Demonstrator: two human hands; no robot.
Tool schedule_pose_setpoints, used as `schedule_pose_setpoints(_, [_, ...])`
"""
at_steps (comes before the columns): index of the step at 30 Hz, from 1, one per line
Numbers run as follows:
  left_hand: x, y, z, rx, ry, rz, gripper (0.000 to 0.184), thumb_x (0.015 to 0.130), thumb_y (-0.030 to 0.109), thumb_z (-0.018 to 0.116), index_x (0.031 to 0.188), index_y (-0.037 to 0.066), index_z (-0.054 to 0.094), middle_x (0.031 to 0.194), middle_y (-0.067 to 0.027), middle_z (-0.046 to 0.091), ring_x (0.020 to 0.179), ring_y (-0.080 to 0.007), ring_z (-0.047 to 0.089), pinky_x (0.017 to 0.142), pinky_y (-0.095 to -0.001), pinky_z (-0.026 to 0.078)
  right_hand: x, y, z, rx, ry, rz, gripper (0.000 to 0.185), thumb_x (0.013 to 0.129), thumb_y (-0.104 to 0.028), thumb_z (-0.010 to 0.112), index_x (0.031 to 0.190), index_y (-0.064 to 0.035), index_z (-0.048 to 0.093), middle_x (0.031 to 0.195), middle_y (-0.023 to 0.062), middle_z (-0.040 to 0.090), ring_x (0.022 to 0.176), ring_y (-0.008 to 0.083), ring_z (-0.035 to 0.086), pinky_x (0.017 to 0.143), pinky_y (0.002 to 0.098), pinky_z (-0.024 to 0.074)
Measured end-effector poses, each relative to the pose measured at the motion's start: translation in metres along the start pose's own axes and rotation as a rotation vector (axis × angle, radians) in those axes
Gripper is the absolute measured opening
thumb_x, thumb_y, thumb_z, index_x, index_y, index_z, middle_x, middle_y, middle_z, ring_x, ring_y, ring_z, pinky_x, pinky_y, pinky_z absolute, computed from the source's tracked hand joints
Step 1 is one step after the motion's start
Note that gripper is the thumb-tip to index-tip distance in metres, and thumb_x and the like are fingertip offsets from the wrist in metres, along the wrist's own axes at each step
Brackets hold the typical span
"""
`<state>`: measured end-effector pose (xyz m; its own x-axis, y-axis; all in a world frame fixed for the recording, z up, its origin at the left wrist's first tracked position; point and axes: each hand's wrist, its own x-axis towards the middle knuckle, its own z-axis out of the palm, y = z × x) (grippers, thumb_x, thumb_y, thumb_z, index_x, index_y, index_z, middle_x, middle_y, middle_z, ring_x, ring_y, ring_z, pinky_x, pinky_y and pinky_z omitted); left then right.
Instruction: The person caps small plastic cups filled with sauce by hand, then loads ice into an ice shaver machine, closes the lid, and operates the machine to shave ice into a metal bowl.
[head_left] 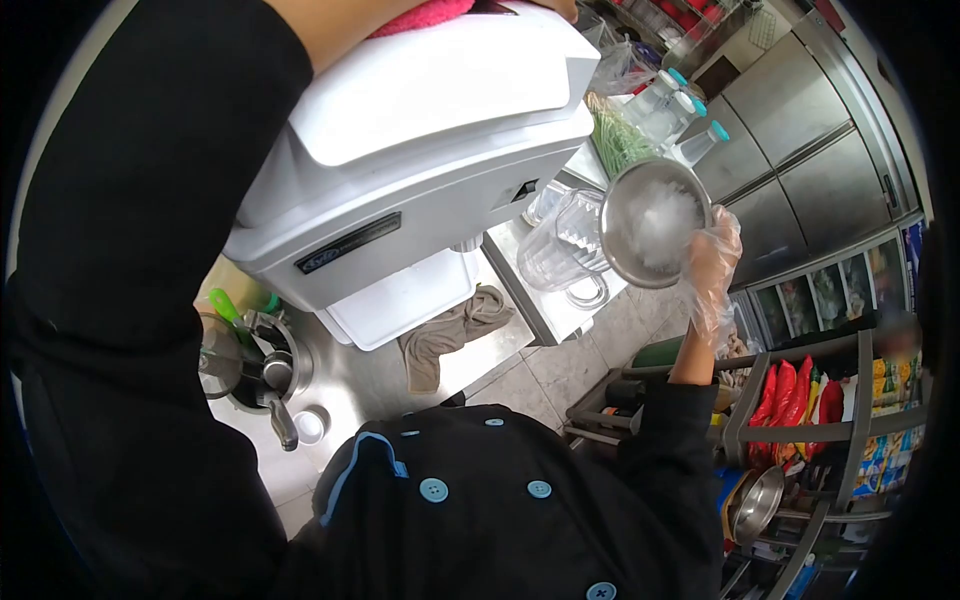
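My right hand point(711, 262), in a clear plastic glove, grips the rim of a round steel bowl point(617, 240). White crushed ice point(664, 225) lies in the bowl, which is tilted towards me. Just left of it stands a clear pitcher point(552, 255) on the counter, partly behind the bowl. My left arm reaches across the top of a white machine point(430, 200). Only a bit of my left hand point(562, 8) shows at the upper edge of the view, so its fingers are hidden. A red cloth point(430, 14) lies on the machine by that arm.
A brown rag point(445, 335) lies beside the machine's white tray point(405, 300). At left, a steel container point(290, 375) holds utensils. Several teal-capped bottles point(668, 105) and green stalks point(620, 140) stand behind the bowl. Shelves point(850, 430) with packets are at right; steel fridge doors point(790, 120) stand behind.
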<state>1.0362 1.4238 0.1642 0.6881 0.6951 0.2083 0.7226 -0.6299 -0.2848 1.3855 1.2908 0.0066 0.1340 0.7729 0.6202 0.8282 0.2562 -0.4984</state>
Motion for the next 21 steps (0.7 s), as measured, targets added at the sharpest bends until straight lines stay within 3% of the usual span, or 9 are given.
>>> schedule_pose_setpoints(1, [0.000, 0.000, 0.000, 0.002, -0.001, 0.000, 0.036, 0.074, 0.039, 0.056, 0.084, 0.006, 0.069, 0.085, -0.0183, 0.064, 0.084, -0.0349, 0.061, 0.075, -0.0409, 0.047, -0.001, -0.011, -0.002, 0.005, -0.029, 0.125, 0.024, 0.070, -0.002, 0.054, 0.091, 0.0095, 0.055, 0.082, 0.0115, 0.057, 0.073, 0.0210, 0.054, 0.073, 0.0320, 0.0447])
schedule_pose_setpoints(4, [0.001, 0.001, 0.001, 0.028, 0.001, -0.002, 0.037, 0.074, 0.038, 0.056, 0.085, 0.006, 0.069, 0.086, -0.0182, 0.064, 0.085, -0.0346, 0.061, 0.076, -0.0410, 0.047, -0.004, 0.020, 0.002, -0.077, 0.035, -0.212, 0.024, 0.069, -0.001, 0.055, 0.090, 0.0095, 0.055, 0.082, 0.0124, 0.058, 0.073, 0.0218, 0.055, 0.071, 0.0327, 0.0456])
schedule_pose_setpoints(7, [-0.002, 0.003, -0.001, 0.001, 0.000, -0.019, 0.037, 0.074, 0.038, 0.056, 0.087, 0.006, 0.068, 0.088, -0.0183, 0.064, 0.087, -0.0343, 0.060, 0.077, -0.0410, 0.046, -0.006, 0.022, 0.001, 0.035, 0.009, -0.061, 0.024, 0.067, -0.001, 0.056, 0.089, 0.0088, 0.056, 0.084, 0.0161, 0.058, 0.078, 0.0266, 0.058, 0.071, 0.0335, 0.0462])
schedule_pose_setpoints(10, [0.004, -0.002, 0.003, 0.032, 0.004, 0.034, 0.038, 0.074, 0.039, 0.055, 0.088, 0.006, 0.068, 0.088, -0.0185, 0.064, 0.087, -0.0341, 0.060, 0.077, -0.0408, 0.046, -0.001, 0.026, -0.001, -0.281, -0.023, -0.242, 0.023, 0.071, -0.004, 0.057, 0.092, 0.0034, 0.056, 0.074, 0.0104, 0.057, 0.066, 0.0198, 0.057, 0.063, 0.0300, 0.0463])
schedule_pose_setpoints(13, [0.001, 0.001, -0.001, 0.020, -0.008, 0.004, 0.038, 0.074, 0.039, 0.055, 0.088, 0.006, 0.068, 0.087, -0.0186, 0.064, 0.086, -0.0346, 0.060, 0.077, -0.0411, 0.046, -0.002, 0.025, 0.005, -0.213, 0.130, -0.205, 0.020, 0.072, -0.005, 0.058, 0.090, 0.0030, 0.055, 0.074, 0.0107, 0.057, 0.066, 0.0204, 0.056, 0.062, 0.0301, 0.0463])
schedule_pose_setpoints(16, [0.004, -0.001, 0.000, 0.045, -0.014, 0.011, 0.038, 0.074, 0.039, 0.055, 0.087, 0.006, 0.068, 0.087, -0.0186, 0.064, 0.085, -0.0349, 0.061, 0.077, -0.0416, 0.046, -0.006, 0.011, -0.001, -0.289, 0.050, -0.218, 0.028, 0.069, -0.003, 0.058, 0.096, 0.0069, 0.058, 0.083, 0.0171, 0.058, 0.079, 0.0289, 0.059, 0.071, 0.0338, 0.0469])
schedule_pose_setpoints(19, [0.000, 0.003, -0.003, 0.017, -0.016, -0.014, 0.038, 0.075, 0.039, 0.055, 0.087, 0.005, 0.068, 0.087, -0.0187, 0.064, 0.085, -0.0351, 0.061, 0.077, -0.0420, 0.046, -0.012, -0.031, -0.001, -0.131, 0.066, -0.017, 0.028, 0.070, -0.003, 0.057, 0.097, 0.0068, 0.058, 0.080, 0.0156, 0.057, 0.074, 0.0264, 0.059, 0.069, 0.0320, 0.0468])
schedule_pose_setpoints(21, [0.000, 0.004, -0.003, 0.035, -0.037, -0.009, 0.038, 0.075, 0.039, 0.054, 0.087, 0.005, 0.068, 0.088, -0.0189, 0.064, 0.085, -0.0351, 0.061, 0.077, -0.0419, 0.046, -0.010, -0.024, 0.003, -0.143, 0.016, -0.080, 0.029, 0.070, -0.002, 0.056, 0.097, 0.0076, 0.057, 0.078, 0.0143, 0.056, 0.070, 0.0240, 0.057, 0.067, 0.0305, 0.0462])
